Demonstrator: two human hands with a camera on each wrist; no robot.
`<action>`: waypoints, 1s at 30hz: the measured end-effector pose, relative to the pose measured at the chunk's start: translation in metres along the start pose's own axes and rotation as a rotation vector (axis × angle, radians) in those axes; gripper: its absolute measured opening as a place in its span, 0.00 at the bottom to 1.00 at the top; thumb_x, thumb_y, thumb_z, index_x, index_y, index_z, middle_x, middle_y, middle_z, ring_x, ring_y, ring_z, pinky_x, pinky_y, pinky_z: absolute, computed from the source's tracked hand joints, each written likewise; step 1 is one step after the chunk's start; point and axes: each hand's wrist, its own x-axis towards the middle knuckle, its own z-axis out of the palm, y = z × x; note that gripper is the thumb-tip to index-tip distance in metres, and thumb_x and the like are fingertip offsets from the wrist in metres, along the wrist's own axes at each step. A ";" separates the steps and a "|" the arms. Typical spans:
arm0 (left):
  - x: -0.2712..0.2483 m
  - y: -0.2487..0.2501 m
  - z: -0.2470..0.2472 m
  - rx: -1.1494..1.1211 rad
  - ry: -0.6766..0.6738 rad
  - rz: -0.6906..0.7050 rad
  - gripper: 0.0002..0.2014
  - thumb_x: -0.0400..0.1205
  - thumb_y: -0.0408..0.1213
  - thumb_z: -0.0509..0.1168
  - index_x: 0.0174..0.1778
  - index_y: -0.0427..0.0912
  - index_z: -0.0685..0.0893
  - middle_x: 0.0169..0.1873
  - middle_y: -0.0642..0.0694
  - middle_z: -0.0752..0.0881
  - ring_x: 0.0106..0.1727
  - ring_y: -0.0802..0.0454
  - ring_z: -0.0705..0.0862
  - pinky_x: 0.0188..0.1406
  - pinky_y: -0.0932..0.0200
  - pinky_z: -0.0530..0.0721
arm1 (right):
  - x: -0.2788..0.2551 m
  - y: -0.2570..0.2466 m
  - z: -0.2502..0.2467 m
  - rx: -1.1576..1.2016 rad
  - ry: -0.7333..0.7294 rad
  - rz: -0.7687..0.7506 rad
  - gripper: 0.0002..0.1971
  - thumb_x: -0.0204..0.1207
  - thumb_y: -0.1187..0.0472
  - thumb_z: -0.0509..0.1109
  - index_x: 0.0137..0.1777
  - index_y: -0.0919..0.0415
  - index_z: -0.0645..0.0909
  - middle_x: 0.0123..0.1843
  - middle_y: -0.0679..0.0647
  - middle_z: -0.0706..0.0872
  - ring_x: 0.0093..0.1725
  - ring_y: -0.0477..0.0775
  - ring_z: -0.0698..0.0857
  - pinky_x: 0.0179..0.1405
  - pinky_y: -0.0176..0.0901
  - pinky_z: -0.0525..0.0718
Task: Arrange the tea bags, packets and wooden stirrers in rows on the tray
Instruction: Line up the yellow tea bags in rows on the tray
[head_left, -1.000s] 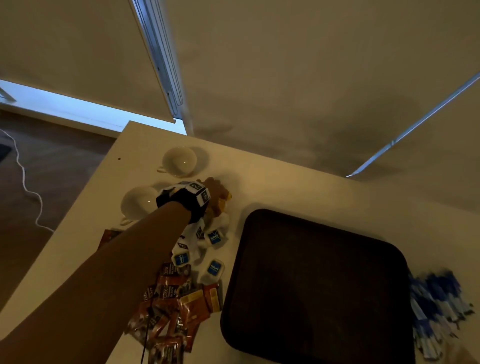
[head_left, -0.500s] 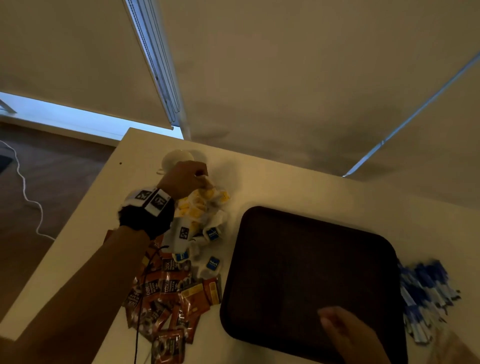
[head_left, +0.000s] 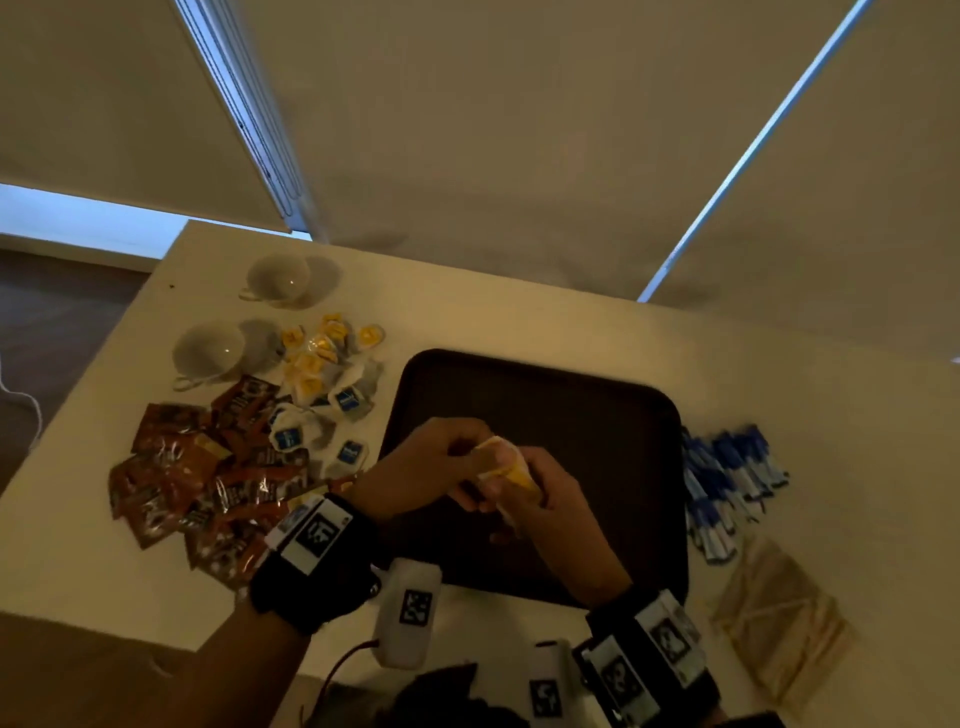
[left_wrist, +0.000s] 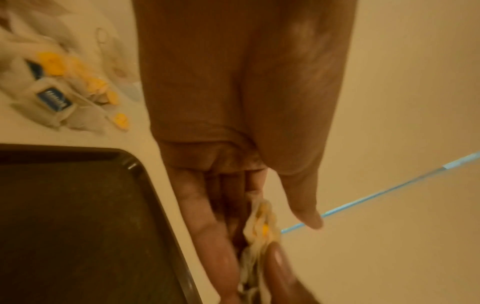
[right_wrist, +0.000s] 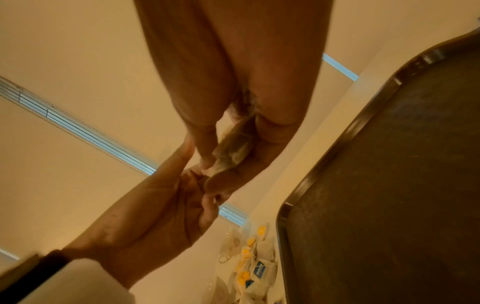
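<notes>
tray (head_left: 597, 415): dark brown, plain
counter (head_left: 519, 322): pale cream
cups (head_left: 210, 349): white
tea bags (head_left: 322, 364): whitish, some with yellow tags, some blue
packets (head_left: 197, 483): reddish-brown, shiny, bit of orange
sachets (head_left: 727, 478): blue and white
stirrers (head_left: 779, 618): light tan wood
wristbands (head_left: 306, 577): black with black-and-white square markers

My pale surface (head_left: 519, 322) carries a dark tray (head_left: 613, 415) under both grips; tea bags (head_left: 332, 374), red packets (head_left: 197, 467), two cups (head_left: 208, 349) left of them; blue sachets (head_left: 727, 478), stirrers (head_left: 779, 618) right.
</notes>
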 end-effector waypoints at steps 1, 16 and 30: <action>-0.002 0.000 0.006 -0.058 -0.016 -0.026 0.14 0.83 0.41 0.61 0.53 0.33 0.83 0.43 0.37 0.88 0.43 0.44 0.89 0.35 0.56 0.89 | -0.005 0.002 -0.005 0.019 0.018 0.010 0.09 0.80 0.63 0.66 0.59 0.57 0.76 0.49 0.56 0.86 0.40 0.45 0.88 0.34 0.38 0.86; 0.000 -0.015 0.023 -0.007 0.211 0.138 0.06 0.81 0.30 0.63 0.47 0.38 0.86 0.40 0.45 0.87 0.39 0.55 0.86 0.37 0.63 0.86 | -0.026 0.010 -0.035 0.117 0.151 -0.005 0.11 0.82 0.61 0.62 0.62 0.61 0.76 0.52 0.56 0.86 0.43 0.51 0.88 0.39 0.43 0.88; 0.088 -0.044 -0.108 0.640 0.292 -0.033 0.05 0.80 0.30 0.66 0.48 0.35 0.86 0.39 0.43 0.85 0.37 0.52 0.84 0.34 0.72 0.80 | -0.010 0.028 -0.038 0.184 0.229 0.237 0.10 0.82 0.56 0.61 0.61 0.53 0.76 0.55 0.55 0.85 0.48 0.56 0.88 0.43 0.47 0.87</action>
